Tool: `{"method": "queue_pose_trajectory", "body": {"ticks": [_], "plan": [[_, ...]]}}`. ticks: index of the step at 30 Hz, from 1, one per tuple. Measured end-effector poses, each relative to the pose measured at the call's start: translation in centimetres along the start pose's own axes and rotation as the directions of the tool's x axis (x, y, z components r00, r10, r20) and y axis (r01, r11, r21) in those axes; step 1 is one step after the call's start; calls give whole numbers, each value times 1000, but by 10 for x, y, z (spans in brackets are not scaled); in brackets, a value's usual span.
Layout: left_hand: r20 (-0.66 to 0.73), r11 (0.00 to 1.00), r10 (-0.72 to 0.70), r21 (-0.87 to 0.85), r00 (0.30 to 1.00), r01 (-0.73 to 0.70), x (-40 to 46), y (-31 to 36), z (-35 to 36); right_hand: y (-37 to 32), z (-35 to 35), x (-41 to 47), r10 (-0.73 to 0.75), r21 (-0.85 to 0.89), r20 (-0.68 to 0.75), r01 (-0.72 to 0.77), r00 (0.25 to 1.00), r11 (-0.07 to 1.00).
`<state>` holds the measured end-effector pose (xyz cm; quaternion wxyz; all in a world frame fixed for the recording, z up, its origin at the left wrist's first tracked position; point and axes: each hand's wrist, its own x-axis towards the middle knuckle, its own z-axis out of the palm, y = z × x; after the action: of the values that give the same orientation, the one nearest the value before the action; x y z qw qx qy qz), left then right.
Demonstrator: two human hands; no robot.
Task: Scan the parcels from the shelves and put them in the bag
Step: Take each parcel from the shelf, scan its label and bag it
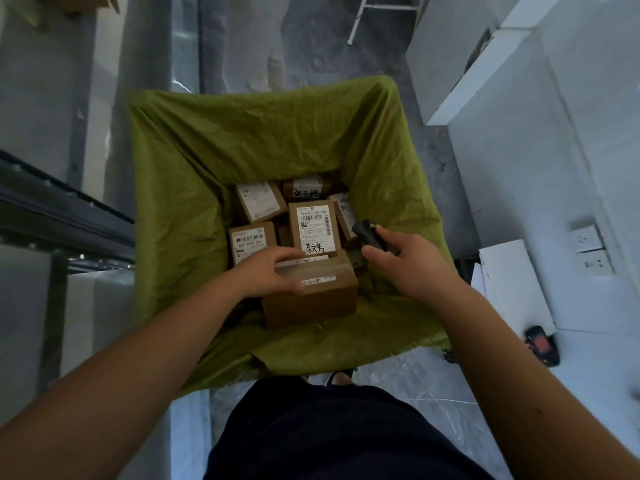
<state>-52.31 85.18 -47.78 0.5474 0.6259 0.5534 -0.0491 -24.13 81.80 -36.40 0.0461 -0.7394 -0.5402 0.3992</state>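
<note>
A large green bag [263, 140] stands open on the floor in front of me. Several brown cardboard parcels with white labels [313, 226] lie at its bottom. My left hand [270, 271] grips the left end of a brown parcel [315, 299], held over the near side of the bag with its barcode strip facing up. My right hand [408, 261] holds a small black scanner [367, 233] just right of that parcel, above the bag.
Dark metal shelving [52, 209] runs along the left. White boxes and panels [519, 133] stand on the right, with a wall socket [588, 247]. A black device with a red face [542, 344] lies on the floor at right. My feet are at the bag's near edge.
</note>
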Motion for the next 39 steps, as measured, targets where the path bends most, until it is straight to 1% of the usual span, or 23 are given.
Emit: {"method": "queue_pose_trajectory", "body": {"ticks": [2,5,6,8,11,16,19,22,24,27,32,35,39], "plan": [[15,985,43,168,999,-45,-1,4,7,0,1,-1,2,-4,10,-2,1000,1000],[77,951,30,303,997,-52,0,10,8,0,3,-3,4,-1,24,-4,1000,1000],[72,936,28,348,997,-52,1,11,10,-1,5,-3,0,-5,29,0,1000,1000],[13,915,48,401,999,-49,2,12,14,-1,8,-5,-8,-9,38,9,999,1000],[-63,908,80,416,995,-47,5,16,19,-1,12,-7,-21,-11,49,22,999,1000],[-103,893,113,446,988,-55,12,19,26,7,11,-10,-36,-33,26,36,999,999],[-152,880,137,472,979,-50,13,22,32,12,11,-12,-30,-36,22,31,999,999],[-192,826,206,560,959,-65,12,18,43,15,12,-12,-28,-32,24,29,999,999],[-193,789,250,609,949,-84,11,13,49,16,13,-12,-23,-33,25,24,999,999],[-176,810,260,575,949,-115,11,11,52,18,16,-12,-17,-21,29,17,999,1000],[-114,801,249,583,962,-138,8,12,55,16,21,-11,-4,-21,56,5,998,1000],[-134,814,236,568,962,-121,7,16,58,16,23,-10,6,-22,63,-5,998,1000],[-175,833,259,539,950,-127,9,20,63,17,22,-10,20,-15,65,-19,998,1000]]}}
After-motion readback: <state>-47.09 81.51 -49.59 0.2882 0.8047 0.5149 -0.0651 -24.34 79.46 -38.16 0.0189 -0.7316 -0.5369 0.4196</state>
